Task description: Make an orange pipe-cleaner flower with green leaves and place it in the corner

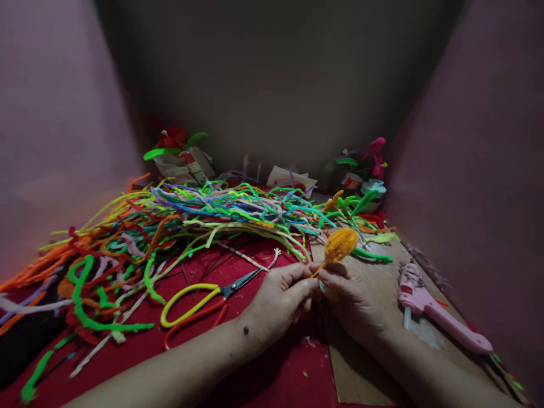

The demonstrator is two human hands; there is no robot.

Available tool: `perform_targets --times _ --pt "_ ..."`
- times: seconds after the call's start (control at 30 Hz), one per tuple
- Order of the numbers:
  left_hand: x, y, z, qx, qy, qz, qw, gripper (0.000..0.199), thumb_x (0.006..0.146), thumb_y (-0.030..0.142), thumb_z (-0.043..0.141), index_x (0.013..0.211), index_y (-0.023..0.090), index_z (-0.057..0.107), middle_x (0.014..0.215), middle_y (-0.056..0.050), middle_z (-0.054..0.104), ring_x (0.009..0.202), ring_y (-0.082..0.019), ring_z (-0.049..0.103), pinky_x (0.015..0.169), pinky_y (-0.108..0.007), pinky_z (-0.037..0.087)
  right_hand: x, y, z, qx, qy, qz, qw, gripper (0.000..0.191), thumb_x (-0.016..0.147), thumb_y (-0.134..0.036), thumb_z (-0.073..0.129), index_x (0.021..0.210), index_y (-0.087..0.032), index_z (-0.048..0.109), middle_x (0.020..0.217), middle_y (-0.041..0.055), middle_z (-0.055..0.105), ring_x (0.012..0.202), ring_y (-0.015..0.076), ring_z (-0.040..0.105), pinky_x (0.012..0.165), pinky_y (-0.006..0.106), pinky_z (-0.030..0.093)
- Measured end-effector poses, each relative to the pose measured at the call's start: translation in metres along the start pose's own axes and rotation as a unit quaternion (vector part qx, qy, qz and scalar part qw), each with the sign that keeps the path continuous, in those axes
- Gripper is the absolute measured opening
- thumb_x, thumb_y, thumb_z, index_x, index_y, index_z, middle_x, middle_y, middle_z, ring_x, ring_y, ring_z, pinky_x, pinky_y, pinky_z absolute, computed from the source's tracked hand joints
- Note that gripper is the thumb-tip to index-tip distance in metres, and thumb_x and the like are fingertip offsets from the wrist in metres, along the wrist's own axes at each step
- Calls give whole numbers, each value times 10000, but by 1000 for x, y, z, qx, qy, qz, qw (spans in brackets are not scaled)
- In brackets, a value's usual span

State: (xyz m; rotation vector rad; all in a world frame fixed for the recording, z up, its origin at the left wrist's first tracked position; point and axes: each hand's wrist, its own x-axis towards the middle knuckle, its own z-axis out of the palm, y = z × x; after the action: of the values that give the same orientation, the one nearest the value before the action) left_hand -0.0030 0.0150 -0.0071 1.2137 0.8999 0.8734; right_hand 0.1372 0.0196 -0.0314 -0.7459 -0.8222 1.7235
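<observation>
Between my two hands stands an orange pipe-cleaner flower bud [341,245], its fuzzy head tilted up and to the right. My left hand [284,294] pinches the short stem end below the head. Close against it, my right hand [346,292] grips the stem just under the head, its fingers partly hidden. Scissors [191,303] with one yellow and one red handle lie left of my left hand, blades pointing toward it. A pale pink pipe cleaner [249,259] with a frayed white tip lies just beyond the blades.
A large heap of coloured pipe cleaners [238,207] spreads across the back and left of the red cloth [272,362]. On the right, a pink glue gun [442,317] rests on a brown board [361,368]. Finished-looking flowers [172,137] and a small jar [373,190] stand behind.
</observation>
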Motion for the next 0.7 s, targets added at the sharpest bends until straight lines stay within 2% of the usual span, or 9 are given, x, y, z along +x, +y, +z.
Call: perform_targets --times 0.17,0.4,0.57,0.7 --pt "1 -2 -3 -36 -18 -28 999 209 770 286 539 618 144 534 452 49 466 319 -27 325 332 -157 210 -3 -2 1 -4 -10 20 1000 116 675 -231 706 784 -193 721 555 -10 588 545 141 534 584 271 410" --pt "1 0 -9 -125 -55 -77 988 183 776 278 572 674 127 553 485 46 473 334 -5 303 341 -137 187 -3 -3 1 -11 -3 17 1000 166 661 -212 716 819 -161 722 593 -1 599 545 121 501 581 259 394" --pt "2 -2 -14 -214 -123 -102 964 179 781 279 597 703 128 540 473 63 445 310 6 223 337 -141 142 -3 -5 2 -14 2 28 1000 165 656 -221 726 810 -160 724 616 8 625 545 110 506 599 255 403" --pt "2 -8 -18 -257 -176 -111 944 148 824 269 557 772 131 552 459 77 415 298 2 179 335 -153 132 -3 -3 2 -5 -23 20 1000 127 658 -224 724 768 -161 713 583 -3 613 542 102 505 594 236 403"
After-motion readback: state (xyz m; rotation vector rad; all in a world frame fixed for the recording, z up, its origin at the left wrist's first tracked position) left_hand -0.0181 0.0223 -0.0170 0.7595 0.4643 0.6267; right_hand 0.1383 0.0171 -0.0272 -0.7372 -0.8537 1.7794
